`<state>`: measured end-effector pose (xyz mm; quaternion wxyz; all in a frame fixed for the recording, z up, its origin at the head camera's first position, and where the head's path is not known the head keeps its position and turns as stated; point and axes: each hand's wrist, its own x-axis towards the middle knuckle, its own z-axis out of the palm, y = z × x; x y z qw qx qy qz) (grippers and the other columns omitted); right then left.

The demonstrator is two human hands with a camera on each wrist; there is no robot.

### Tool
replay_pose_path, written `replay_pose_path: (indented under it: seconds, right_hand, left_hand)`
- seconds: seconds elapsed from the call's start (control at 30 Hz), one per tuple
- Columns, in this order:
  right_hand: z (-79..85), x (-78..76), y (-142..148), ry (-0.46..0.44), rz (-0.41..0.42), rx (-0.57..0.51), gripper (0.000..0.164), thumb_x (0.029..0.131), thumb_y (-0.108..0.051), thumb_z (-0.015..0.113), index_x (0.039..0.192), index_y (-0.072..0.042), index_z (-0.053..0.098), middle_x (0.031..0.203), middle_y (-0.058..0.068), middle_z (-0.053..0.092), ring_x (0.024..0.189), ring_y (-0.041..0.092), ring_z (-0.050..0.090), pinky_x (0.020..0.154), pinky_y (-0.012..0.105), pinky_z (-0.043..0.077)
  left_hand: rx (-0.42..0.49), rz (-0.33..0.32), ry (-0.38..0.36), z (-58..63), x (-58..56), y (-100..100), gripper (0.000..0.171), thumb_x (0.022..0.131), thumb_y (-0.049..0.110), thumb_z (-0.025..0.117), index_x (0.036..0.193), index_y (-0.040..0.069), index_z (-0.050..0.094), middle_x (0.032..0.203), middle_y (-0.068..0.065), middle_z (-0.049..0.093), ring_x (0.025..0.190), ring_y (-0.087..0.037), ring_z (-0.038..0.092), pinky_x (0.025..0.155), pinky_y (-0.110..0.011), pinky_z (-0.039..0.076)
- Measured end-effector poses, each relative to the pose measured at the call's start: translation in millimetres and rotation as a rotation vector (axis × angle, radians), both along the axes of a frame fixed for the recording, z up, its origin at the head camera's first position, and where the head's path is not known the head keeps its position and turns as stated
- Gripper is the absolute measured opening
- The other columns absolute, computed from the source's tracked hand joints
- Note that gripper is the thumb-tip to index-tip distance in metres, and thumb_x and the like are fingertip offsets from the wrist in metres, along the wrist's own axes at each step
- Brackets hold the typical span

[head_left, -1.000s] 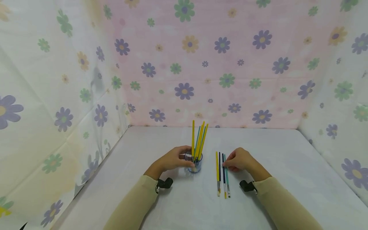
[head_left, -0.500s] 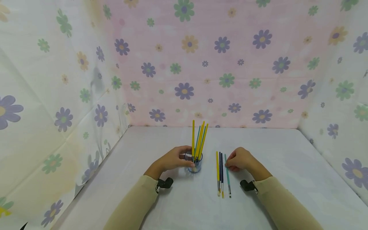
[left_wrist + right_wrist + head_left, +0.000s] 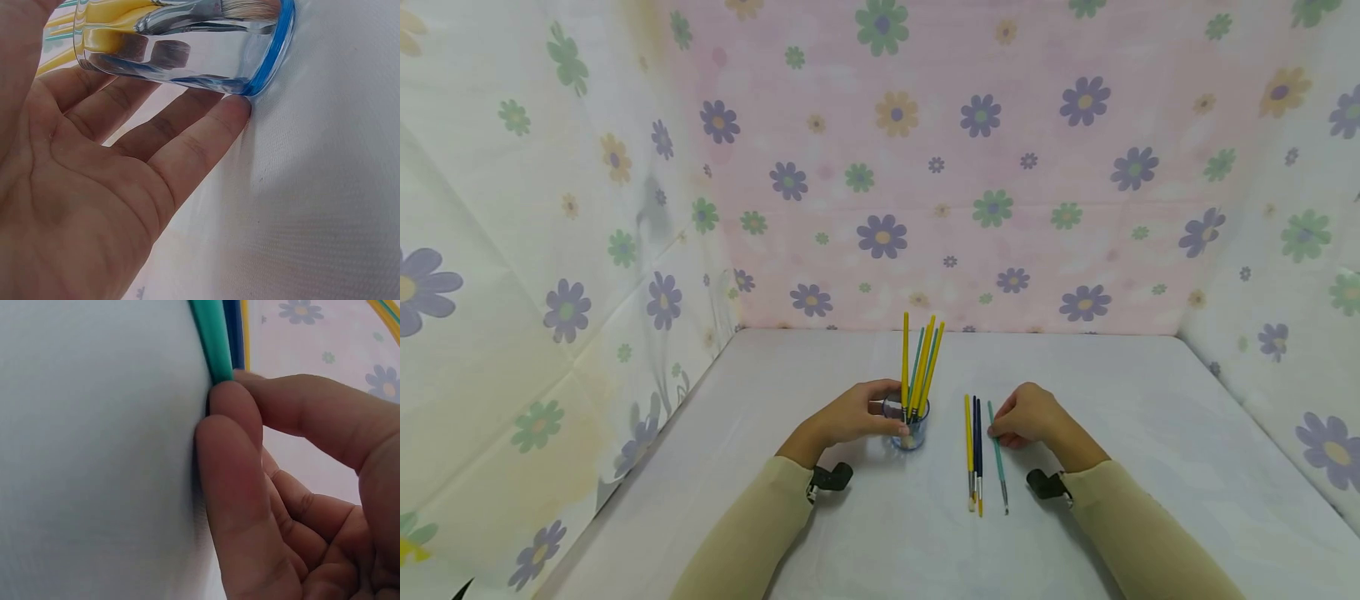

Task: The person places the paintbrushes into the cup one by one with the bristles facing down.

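My left hand holds a clear glass that stands on the table, thumb and fingers around its side. In the left wrist view the glass has a thick blue base, and bristles show inside it. Several yellow paintbrushes and teal ones lean in it, handles up. To the right, my right hand pinches the handle of a teal paintbrush between thumb and finger. Its bristle end points toward me; in the right wrist view the teal handle runs into the fingertips.
Left of the teal brush, a yellow paintbrush and two dark blue paintbrushes lie side by side on the white table. Flower-patterned cloth hangs at the back and both sides.
The teal paintbrush has shifted right, away from the dark blue ones, its bristle end swinging right. One dark blue brush now lies closer to the other. My left hand has stayed on the glass.
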<state>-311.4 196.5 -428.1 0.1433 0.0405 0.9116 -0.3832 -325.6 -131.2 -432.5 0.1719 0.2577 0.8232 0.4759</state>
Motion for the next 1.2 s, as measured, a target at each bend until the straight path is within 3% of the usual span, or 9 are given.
replay_pose_path:
  seconds: [0.3,0.67,1.2]
  right_hand:
    - [-0.2,-1.6,1.6,-0.014,-0.021,-0.028,0.020,0.081,-0.012,0.086,0.091,-0.003,0.071,0.075,0.009,0.074,0.063,0.016,0.071,0.059,0.029,0.060]
    - [-6.1,-5.3,6.1,-0.046,-0.032,-0.038,0.022,0.085,-0.017,0.082,0.097,-0.003,0.072,0.084,0.009,0.074,0.070,0.018,0.070,0.063,0.029,0.060]
    - [2.0,-4.7,8.8,0.001,-0.063,-0.184,0.028,0.086,-0.017,0.080,0.106,0.001,0.074,0.089,0.010,0.074,0.072,0.018,0.070,0.065,0.030,0.061]
  left_hand:
    - [0.011,-0.004,-0.009,0.7,0.1,-0.2,0.072,0.084,0.041,0.087,0.147,0.030,0.054,0.139,0.010,0.062,0.128,-0.016,0.062,0.115,-0.047,0.045]
    - [0.018,-0.010,-0.015,-1.2,-0.3,-0.4,0.073,0.083,0.039,0.087,0.147,0.028,0.054,0.139,0.010,0.062,0.128,-0.016,0.062,0.115,-0.047,0.045]
    - [0.020,-0.012,-0.006,-0.4,-2.6,0.5,0.071,0.083,0.039,0.088,0.145,0.029,0.055,0.136,0.009,0.064,0.127,-0.016,0.063,0.115,-0.048,0.045]
